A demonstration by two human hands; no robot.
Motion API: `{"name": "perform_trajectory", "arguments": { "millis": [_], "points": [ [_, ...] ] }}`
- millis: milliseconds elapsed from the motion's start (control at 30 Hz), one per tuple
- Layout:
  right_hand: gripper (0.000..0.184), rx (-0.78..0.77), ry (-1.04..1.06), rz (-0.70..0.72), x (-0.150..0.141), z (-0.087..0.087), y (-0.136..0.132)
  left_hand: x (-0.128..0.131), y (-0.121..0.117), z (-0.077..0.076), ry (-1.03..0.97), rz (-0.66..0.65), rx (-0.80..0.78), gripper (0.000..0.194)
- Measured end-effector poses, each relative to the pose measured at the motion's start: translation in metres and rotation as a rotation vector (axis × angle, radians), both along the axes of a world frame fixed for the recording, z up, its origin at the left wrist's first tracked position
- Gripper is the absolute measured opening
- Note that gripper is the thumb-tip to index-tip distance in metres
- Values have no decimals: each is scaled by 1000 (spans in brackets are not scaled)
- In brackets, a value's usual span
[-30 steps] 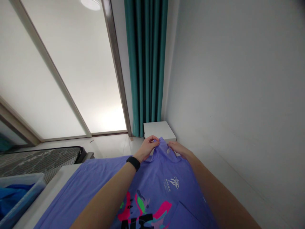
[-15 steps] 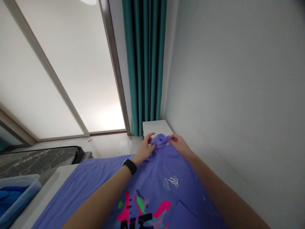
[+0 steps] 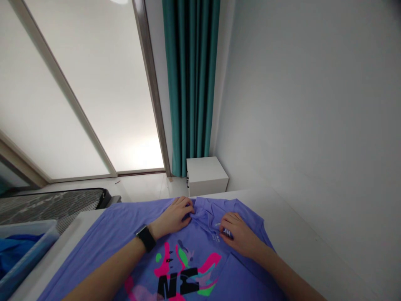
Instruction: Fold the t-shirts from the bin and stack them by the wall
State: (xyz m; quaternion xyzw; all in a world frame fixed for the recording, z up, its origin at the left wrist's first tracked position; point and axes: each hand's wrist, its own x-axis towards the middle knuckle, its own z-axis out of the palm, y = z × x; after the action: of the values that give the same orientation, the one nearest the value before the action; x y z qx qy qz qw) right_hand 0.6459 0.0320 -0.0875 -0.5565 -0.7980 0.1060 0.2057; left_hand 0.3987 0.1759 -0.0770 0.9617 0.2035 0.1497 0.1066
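Note:
A purple T-shirt (image 3: 206, 246) is spread over the white table, with a bright pink, green and black print low on its front. Its neck part is bunched up near the table's far edge. My left hand (image 3: 175, 215), with a black watch on its wrist, is closed on the bunched cloth left of the neck. To the right, my right hand (image 3: 239, 234) has its fingers curled on the cloth by the small white logo, which it partly covers. A bit of white lettering shows beside its fingers.
At the left edge stands a translucent bin (image 3: 37, 246) holding blue cloth (image 3: 19, 251). Behind it is a dark grey patterned mat or pad (image 3: 56, 205). A white cabinet (image 3: 206, 171) stands beyond the table (image 3: 253, 198), near a teal curtain (image 3: 191, 92) and a grey wall (image 3: 300, 125).
Both hands have lowered the raised neck of the T-shirt onto the table. My left hand moved left and down; my right hand came down towards the logo. The white cabinet now shows more.

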Motion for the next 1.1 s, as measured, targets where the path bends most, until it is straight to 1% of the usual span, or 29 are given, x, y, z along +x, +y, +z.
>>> {"name": "perform_trajectory", "arguments": {
  "millis": [67,133,200,300,333,367,433,500,633,733,800,867,933,1033,1100],
  "points": [
    [17,-8,34,5,5,2,1,0,1,6,-5,14,-13,29],
    [19,14,86,-48,15,0,7,4,-1,11,-20,47,-34,27],
    [21,59,87,-163,29,-6,18,12,-5,12,-30,54,-32,25],
    [28,109,-50,-357,51,-19,32,26,-14,9,-10,-9,25,35],
    [32,112,-92,-400,56,-24,35,31,-16,7,4,-25,47,37],
    [34,111,-123,-428,60,-28,37,34,-18,5,21,-34,66,33],
    [37,105,-155,-452,64,-34,37,36,-20,0,46,-30,91,20],
    [37,104,-189,-478,66,-38,35,33,-20,-3,53,-23,90,14],
    [38,107,-240,-535,68,-42,33,19,-20,-7,50,-48,76,20],
    [40,107,-267,-544,69,-43,34,10,-23,-12,43,-77,75,22],
    [40,110,-277,-551,70,-44,35,7,-24,-14,11,-74,55,24],
    [42,126,-284,-565,71,-43,35,7,-21,-15,-47,-16,20,26],
    [45,166,-288,-546,71,-41,35,9,-13,-13,-118,118,-36,27],
    [47,226,-276,-407,60,-33,31,19,1,-7,-117,352,-148,28],
    [45,220,-242,-283,42,-23,26,28,8,-4,-35,425,-171,31]
  ]
}}
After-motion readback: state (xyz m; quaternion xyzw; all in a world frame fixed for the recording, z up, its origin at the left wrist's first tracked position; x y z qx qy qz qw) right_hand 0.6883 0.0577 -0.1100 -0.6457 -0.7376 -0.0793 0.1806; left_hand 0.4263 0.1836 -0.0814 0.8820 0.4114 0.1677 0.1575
